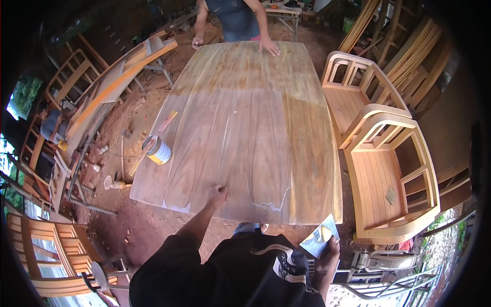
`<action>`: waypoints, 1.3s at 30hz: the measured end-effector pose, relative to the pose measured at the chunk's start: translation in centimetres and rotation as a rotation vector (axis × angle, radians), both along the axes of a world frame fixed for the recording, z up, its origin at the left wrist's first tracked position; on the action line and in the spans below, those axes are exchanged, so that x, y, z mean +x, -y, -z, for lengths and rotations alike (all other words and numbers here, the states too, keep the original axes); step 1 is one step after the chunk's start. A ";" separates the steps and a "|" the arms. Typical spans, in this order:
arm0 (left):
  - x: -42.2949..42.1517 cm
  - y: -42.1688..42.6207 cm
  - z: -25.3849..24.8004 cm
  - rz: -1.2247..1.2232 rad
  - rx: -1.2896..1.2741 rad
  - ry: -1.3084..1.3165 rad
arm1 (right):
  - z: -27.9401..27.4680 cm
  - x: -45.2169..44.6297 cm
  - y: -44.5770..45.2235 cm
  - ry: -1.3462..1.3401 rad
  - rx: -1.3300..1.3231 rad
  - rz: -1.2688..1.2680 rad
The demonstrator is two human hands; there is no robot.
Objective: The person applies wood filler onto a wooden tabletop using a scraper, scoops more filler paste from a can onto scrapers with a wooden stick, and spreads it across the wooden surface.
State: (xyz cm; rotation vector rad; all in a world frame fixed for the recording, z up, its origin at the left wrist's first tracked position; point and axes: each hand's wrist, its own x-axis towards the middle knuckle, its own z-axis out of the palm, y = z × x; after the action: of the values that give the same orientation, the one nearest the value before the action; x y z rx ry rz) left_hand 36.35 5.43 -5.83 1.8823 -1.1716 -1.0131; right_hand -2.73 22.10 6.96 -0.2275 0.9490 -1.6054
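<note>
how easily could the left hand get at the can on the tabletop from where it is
Probably yes, fairly easily: the left hand is over the same tabletop, and nothing stands between it and the can. Whether it grips something small is unclear.

Before you spreads a broad wooden panel (245, 138), browner along its far band and right strip, greyer elsewhere; a labelled can (159, 152) stands near its left edge, your left hand (219, 194) meets its near part, a co-worker's hand (269, 47) its far edge
</note>
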 end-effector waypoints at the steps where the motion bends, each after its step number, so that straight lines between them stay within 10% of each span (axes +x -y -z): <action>1: -0.1 0.0 -0.1 0.000 -0.002 -0.004 | 0.1 0.0 -0.1 -0.002 0.000 0.007; 15: 0.3 -1.7 1.5 0.180 0.080 0.027 | 1.5 0.0 -2.5 0.085 -0.012 0.013; 21: -0.9 -1.2 -1.5 0.444 0.016 0.479 | 1.0 2.0 -2.6 0.163 -0.030 -0.086; 27: -0.9 3.5 -2.6 0.862 0.321 0.652 | 2.4 2.9 -1.3 0.030 0.041 0.020; 30: 1.0 9.9 -3.7 1.109 0.946 0.070 | 2.0 4.7 1.1 0.016 0.068 0.085; 32: 2.8 17.1 -3.6 1.091 0.846 -0.024 | 1.6 6.0 3.5 0.025 0.076 0.096; 33: 4.9 21.9 0.3 1.249 0.174 -0.032 | 1.0 6.7 4.9 0.024 0.065 0.087; 36: 9.9 36.7 2.3 0.255 -0.101 0.191 | -0.2 10.4 8.7 0.010 0.078 0.077; 37: 10.1 37.2 -6.3 0.234 -0.047 0.111 | -0.1 11.2 9.8 -0.015 0.094 0.077; 39: 13.6 43.5 -7.1 -0.030 -0.184 -0.173 | -0.7 13.3 12.2 0.005 0.138 0.105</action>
State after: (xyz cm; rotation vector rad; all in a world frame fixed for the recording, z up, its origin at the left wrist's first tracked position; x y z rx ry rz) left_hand 49.97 -38.05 1.27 1.6307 -1.0923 -0.9952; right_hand 10.54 9.92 7.68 -0.0794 1.0774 -1.6270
